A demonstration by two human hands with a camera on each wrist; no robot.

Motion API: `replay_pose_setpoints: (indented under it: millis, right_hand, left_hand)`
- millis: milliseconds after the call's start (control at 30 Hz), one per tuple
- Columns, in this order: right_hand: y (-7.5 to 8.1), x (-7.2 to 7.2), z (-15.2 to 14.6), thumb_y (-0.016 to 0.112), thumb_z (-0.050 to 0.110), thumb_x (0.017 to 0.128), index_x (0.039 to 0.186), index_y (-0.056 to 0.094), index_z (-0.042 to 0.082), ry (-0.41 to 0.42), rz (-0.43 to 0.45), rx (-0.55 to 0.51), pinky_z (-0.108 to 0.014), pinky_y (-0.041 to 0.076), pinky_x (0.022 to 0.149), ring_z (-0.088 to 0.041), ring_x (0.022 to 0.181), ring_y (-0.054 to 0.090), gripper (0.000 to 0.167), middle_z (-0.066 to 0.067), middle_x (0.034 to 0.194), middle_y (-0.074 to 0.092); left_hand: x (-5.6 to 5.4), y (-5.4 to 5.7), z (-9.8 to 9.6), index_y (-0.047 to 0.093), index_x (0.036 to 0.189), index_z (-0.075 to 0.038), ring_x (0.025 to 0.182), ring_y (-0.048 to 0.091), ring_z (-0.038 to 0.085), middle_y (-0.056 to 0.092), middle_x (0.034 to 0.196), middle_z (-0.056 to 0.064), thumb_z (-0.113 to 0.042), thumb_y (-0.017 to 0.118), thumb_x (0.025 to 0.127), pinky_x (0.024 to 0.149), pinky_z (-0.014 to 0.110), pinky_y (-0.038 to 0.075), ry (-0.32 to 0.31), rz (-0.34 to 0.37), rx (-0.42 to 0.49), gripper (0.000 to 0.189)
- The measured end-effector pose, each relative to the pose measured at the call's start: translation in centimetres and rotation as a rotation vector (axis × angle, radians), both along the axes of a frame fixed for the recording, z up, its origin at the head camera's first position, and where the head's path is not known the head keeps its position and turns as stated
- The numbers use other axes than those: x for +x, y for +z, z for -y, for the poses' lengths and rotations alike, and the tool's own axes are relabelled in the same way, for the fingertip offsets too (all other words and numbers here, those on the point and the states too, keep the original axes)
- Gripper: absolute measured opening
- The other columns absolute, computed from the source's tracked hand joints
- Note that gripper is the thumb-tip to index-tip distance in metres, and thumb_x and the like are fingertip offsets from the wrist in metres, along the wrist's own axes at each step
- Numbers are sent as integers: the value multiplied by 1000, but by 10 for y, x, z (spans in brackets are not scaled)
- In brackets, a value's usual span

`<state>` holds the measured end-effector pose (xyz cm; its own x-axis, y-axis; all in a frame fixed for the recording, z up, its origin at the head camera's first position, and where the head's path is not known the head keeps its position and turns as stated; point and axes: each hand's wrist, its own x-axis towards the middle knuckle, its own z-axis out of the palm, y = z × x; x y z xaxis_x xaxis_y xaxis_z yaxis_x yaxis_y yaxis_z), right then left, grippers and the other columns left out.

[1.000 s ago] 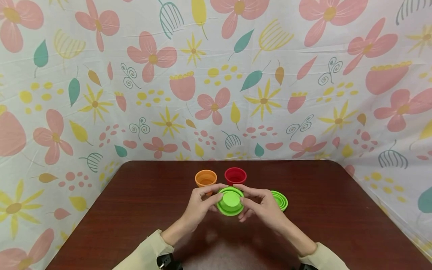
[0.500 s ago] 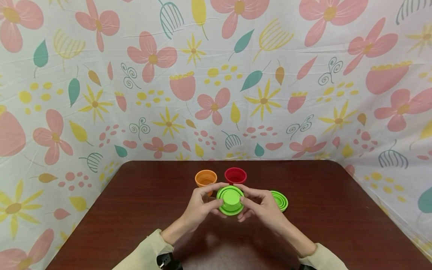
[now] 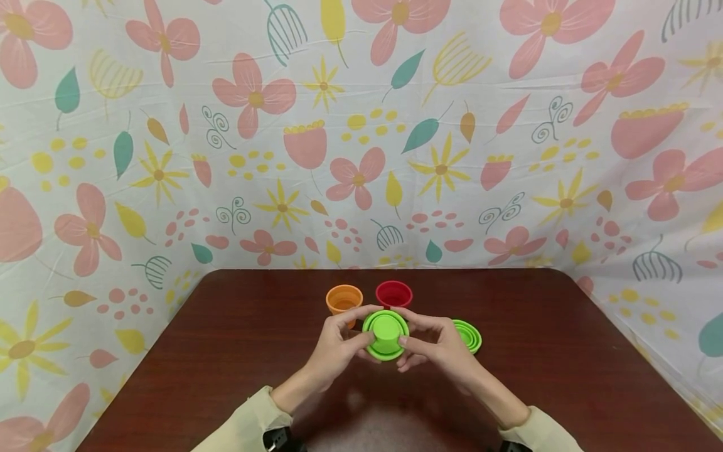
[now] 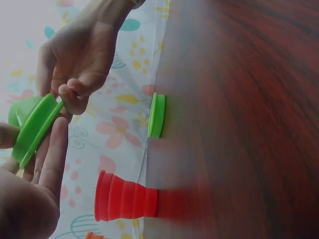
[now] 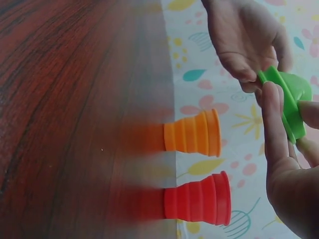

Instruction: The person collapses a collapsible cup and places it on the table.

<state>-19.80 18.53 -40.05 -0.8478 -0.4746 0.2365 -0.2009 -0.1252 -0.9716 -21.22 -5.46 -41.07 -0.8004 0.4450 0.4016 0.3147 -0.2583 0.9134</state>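
Both hands hold a green collapsible cup (image 3: 386, 331) up in front of the body, its smaller base facing the head camera. My left hand (image 3: 334, 344) pinches its left side, thumb on the near face and index finger along the top rim. From the other side my right hand (image 3: 443, 346) pinches it the same way. In the left wrist view the partly folded cup (image 4: 35, 129) stands tilted, its wide rim turned away from the thumb. Some fingers of both hands are hidden behind it in the head view.
Behind the hands, an orange collapsible cup (image 3: 344, 295) and a red one (image 3: 394, 294) stand extended on the dark wooden table (image 3: 254, 351). A flat green ringed piece (image 3: 469, 336) lies right of them, partly covered by the right hand. A flowered cloth (image 3: 361, 125) hangs behind.
The left thumb has slid slightly lower on the green cup, and the right thumb has shifted down a little. The cup's base has tipped slightly upward. Things on the table are unmoved.
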Motion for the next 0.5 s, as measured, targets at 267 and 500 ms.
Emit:
replay_pose_setpoints:
  millis: [267, 500]
  right_hand:
    - [0, 0, -1, 66, 2, 102, 154, 51, -2, 5, -1, -13, -53, 64, 73, -29, 75, 76, 54, -24, 112, 67]
    - [-1, 0, -2, 67, -1, 101, 156, 48, 0, 47, -4, -10, -51, 65, 74, -27, 78, 76, 59, -23, 110, 70]
  left_hand:
    - [-1, 2, 3, 54, 149, 4, 90, 74, 26, 59, 128, 19, 1, 64, 100, 74, 50, 65, -108, 62, 12, 50]
    - [-2, 0, 4, 50, 151, 4, 95, 75, 26, 60, 135, 22, 5, 64, 100, 77, 55, 63, -164, 49, 18, 53]
